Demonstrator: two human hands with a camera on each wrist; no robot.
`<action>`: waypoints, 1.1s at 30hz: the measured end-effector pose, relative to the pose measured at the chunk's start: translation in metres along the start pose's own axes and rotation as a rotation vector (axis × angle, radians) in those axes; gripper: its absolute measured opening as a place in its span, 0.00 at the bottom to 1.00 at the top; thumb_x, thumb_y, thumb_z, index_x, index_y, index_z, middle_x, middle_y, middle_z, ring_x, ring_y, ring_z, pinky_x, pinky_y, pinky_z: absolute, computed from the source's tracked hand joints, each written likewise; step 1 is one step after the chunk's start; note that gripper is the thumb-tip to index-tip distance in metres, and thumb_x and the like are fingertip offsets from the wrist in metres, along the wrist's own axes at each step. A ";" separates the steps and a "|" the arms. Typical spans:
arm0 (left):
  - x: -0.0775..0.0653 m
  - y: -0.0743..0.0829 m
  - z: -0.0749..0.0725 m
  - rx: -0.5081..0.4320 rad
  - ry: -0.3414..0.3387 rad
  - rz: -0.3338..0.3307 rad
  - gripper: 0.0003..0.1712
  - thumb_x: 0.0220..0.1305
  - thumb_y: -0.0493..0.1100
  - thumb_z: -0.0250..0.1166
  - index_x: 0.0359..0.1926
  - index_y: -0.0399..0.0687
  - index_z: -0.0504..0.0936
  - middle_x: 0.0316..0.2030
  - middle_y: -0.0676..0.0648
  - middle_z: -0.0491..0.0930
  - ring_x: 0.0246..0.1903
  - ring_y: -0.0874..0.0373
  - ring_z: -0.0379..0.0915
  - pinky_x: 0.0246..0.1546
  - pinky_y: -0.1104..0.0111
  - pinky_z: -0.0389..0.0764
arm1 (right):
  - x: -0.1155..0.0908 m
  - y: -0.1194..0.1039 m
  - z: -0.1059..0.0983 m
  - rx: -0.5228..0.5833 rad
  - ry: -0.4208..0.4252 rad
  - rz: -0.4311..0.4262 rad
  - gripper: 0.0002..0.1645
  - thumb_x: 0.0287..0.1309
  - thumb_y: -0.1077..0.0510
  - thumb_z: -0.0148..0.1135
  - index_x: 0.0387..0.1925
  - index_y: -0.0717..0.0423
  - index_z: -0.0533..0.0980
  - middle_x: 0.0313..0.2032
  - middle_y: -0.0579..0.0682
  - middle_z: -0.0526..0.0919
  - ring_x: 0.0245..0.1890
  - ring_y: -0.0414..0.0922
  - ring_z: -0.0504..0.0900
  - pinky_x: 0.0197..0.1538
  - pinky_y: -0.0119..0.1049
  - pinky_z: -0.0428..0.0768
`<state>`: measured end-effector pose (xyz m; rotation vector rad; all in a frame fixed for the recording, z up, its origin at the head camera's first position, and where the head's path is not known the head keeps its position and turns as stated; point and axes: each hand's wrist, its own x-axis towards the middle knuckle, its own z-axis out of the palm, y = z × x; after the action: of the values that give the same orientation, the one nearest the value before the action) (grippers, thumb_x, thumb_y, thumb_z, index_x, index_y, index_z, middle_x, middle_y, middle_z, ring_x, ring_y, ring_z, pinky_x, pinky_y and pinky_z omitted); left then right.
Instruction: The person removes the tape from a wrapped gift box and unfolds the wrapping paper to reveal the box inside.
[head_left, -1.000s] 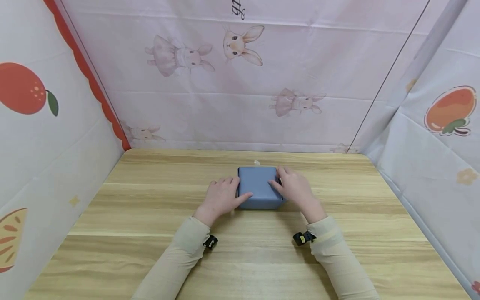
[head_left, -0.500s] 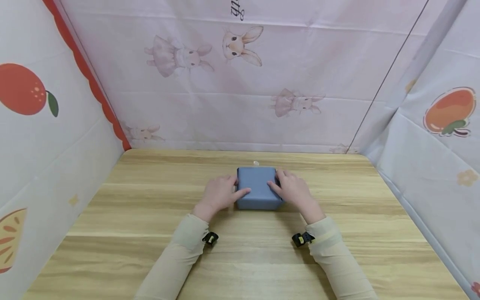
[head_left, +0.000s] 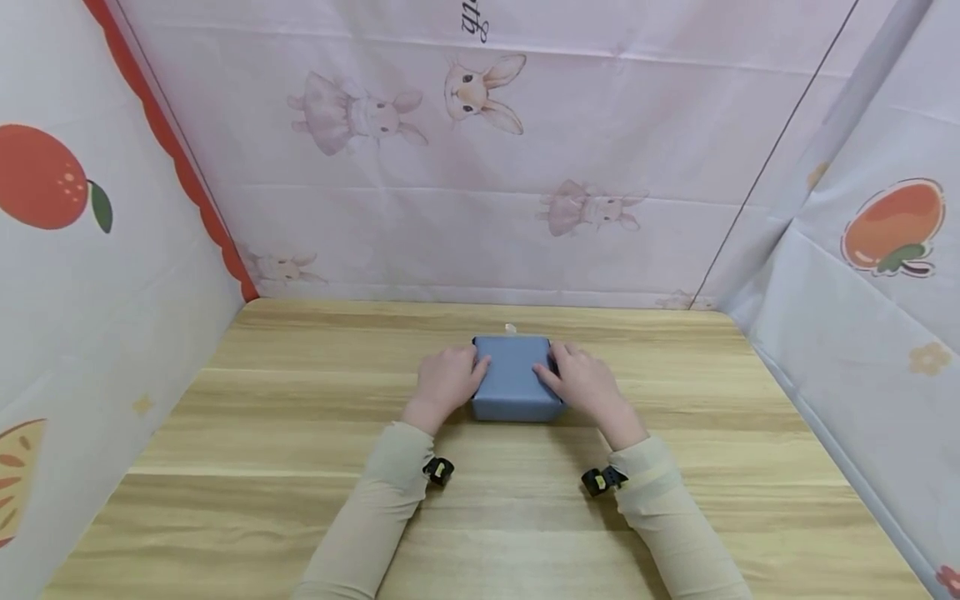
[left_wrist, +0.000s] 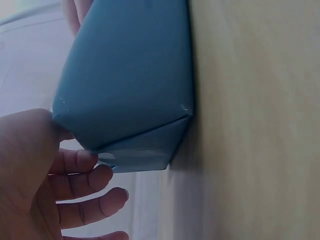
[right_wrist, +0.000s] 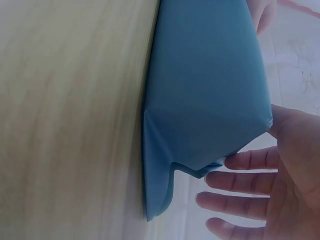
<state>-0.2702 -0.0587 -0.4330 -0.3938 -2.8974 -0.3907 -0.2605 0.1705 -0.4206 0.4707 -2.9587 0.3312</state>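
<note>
A box wrapped in blue paper (head_left: pixel 513 371) sits on the wooden table between the hands. My left hand (head_left: pixel 446 377) holds its left end, thumb over the top edge and index finger against the end fold. In the left wrist view this folded end (left_wrist: pixel 145 147) lies fairly flat, while the other fingers hang loosely curled off the paper. At the opposite end, my right hand (head_left: pixel 587 383) has its thumb on top and its index fingertip at the paper's edge. A loose paper flap (right_wrist: pixel 159 187) juts out low there, in the right wrist view.
Behind the box a small whitish scrap (head_left: pixel 511 328) lies on the wooden table (head_left: pixel 517 517). Printed cloth hangings (head_left: pixel 480 208) stand at the back and both sides. Each wrist carries a black strapped camera, such as the left one (head_left: pixel 439 471).
My left hand has shifted right against the box, its thumb pulling back toward the left top edge and pointing farther away from me. The right hand and the box stay nearly still.
</note>
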 end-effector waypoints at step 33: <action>0.001 -0.011 -0.004 -0.138 -0.020 -0.040 0.17 0.73 0.49 0.52 0.26 0.50 0.74 0.21 0.51 0.74 0.20 0.58 0.69 0.19 0.68 0.67 | 0.003 0.001 0.002 0.001 -0.012 0.012 0.25 0.69 0.39 0.51 0.46 0.57 0.73 0.38 0.55 0.80 0.33 0.49 0.79 0.32 0.44 0.77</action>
<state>-0.2731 -0.0696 -0.4313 -0.3627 -2.9107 -0.5992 -0.2634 0.1699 -0.4223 0.4563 -2.9746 0.3330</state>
